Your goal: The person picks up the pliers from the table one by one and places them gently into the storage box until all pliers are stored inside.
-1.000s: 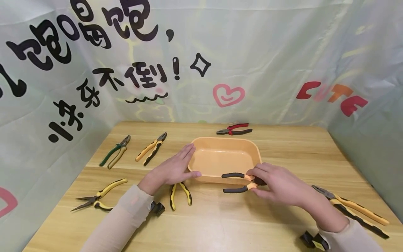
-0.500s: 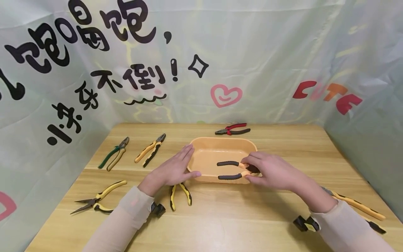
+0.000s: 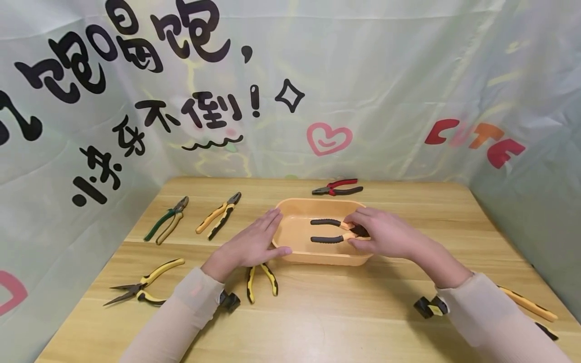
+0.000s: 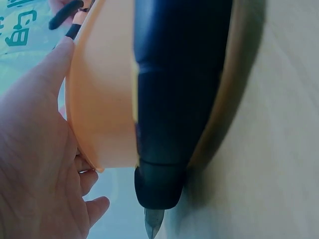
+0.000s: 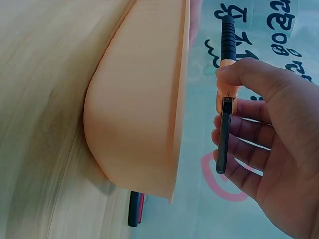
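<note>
My right hand (image 3: 386, 234) pinches a pair of pliers (image 3: 328, 240) with orange and black handles by its dark head. The pliers' handles point left over the orange plastic basin (image 3: 327, 259). In the right wrist view the pliers (image 5: 227, 99) hang beyond the basin's rim, thumb on one side and fingers on the other. My left hand (image 3: 247, 241) rests on the basin's left end, fingers straight along the rim and thumb spread at the near corner. Close by my left wrist lie yellow-and-black pliers (image 3: 275, 282), their head hidden under the hand.
Red-and-black pliers (image 3: 338, 188) lie behind the basin. To the left are green-handled pliers (image 3: 164, 225), orange-and-black pliers (image 3: 218, 218) and long-nose pliers (image 3: 136, 288). Another pair of pliers (image 3: 528, 304) lies at the right, partly behind my sleeve. A printed curtain (image 3: 386, 91) surrounds the table.
My right hand has moved away from me and slightly left, carrying the pliers from the basin's near rim to over its inside. My left hand has stayed on the basin.
</note>
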Available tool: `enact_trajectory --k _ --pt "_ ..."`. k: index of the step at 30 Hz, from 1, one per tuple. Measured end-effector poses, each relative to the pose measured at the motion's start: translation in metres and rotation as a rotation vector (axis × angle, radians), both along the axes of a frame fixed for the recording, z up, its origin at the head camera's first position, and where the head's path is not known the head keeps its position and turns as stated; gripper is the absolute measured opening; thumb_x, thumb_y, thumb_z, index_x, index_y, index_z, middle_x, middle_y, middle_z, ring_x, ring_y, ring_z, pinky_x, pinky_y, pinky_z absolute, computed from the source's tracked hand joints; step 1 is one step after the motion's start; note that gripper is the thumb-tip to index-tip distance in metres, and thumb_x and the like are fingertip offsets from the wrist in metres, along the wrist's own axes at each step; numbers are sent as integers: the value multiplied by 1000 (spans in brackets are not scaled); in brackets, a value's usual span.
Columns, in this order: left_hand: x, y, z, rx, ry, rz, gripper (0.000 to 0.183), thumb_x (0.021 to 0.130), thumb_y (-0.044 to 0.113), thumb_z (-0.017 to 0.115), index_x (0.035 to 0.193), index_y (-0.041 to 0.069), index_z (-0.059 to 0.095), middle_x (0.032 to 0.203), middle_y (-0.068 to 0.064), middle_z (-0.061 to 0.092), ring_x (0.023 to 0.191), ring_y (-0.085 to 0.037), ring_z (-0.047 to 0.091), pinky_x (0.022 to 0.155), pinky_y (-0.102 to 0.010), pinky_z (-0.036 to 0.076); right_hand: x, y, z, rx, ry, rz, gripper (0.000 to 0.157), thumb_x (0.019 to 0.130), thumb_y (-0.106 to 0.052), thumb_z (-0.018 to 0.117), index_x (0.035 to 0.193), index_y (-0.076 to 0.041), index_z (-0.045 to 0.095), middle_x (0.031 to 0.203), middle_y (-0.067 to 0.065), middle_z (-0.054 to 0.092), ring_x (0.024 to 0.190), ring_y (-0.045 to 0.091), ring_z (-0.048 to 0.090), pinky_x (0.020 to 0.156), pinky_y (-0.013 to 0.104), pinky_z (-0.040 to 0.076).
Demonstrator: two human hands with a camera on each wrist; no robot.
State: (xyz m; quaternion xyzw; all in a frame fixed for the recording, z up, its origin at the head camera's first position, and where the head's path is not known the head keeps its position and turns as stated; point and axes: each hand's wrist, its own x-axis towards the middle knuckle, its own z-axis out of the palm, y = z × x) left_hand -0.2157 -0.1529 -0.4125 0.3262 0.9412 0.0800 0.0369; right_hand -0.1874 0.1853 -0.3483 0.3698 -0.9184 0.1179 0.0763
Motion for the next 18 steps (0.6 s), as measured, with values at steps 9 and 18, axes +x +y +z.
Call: enact_trajectory --k 9,18 --pt "0 1 0 -10 2 -2 106 87 82 18 157 4 4 163 -9 -4 149 -21 -4 118 -35 11 -12 -6 -1 18 -34 -23 31 85 -30 75 109 -12 68 89 -9 57 73 7 51 64 28 46" --pt "0 1 0 4 -12 8 106 87 83 20 157 5 5 163 -8 -4 148 -19 -5 118 -35 12 -28 -13 0 45 -47 -25 28 85 -28 75 106 -12 67 85 -6 56 71 9 49 61 29 44"
